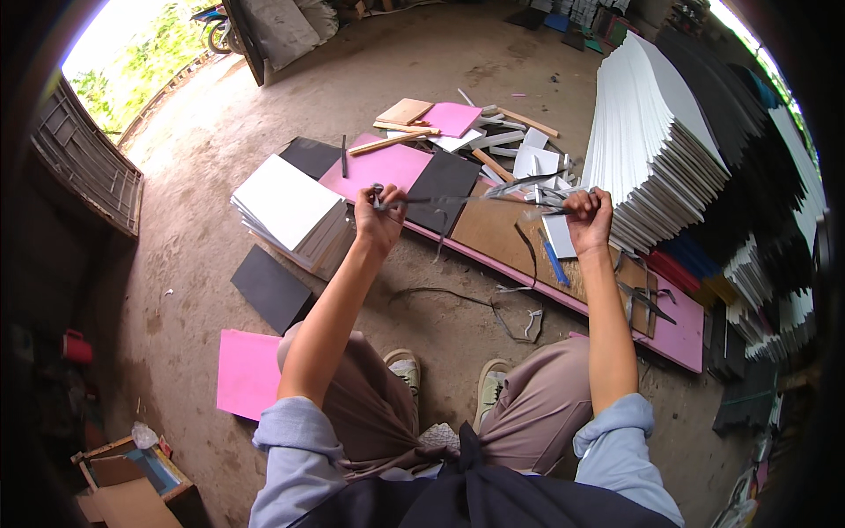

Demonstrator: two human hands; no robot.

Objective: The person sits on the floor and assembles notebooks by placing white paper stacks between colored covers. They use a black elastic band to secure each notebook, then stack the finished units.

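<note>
In front of me, a thin dark grey strip [475, 201] stretches between my two raised hands. My left hand [380, 216] is closed around its left end, over the edge of a long pink board. Around the other end, my right hand [588, 220] is closed in a fist. Below the strip lie a black sheet [440, 187] and a brown board [484, 225], both on the pink board [684, 333]. A slim blue tool [554, 262] rests on the brown board left of my right forearm. Dark strap-like pieces [647, 302] lie to the right of that forearm.
A stack of white sheets [290, 202] stands at left, with a black sheet [271, 287] and a pink sheet [246, 374] nearby. Taller white stacks [656, 132] rise at right. Offcuts [510, 141] lie heaped beyond the boards. Loose dark strips [493, 304] lie on the floor.
</note>
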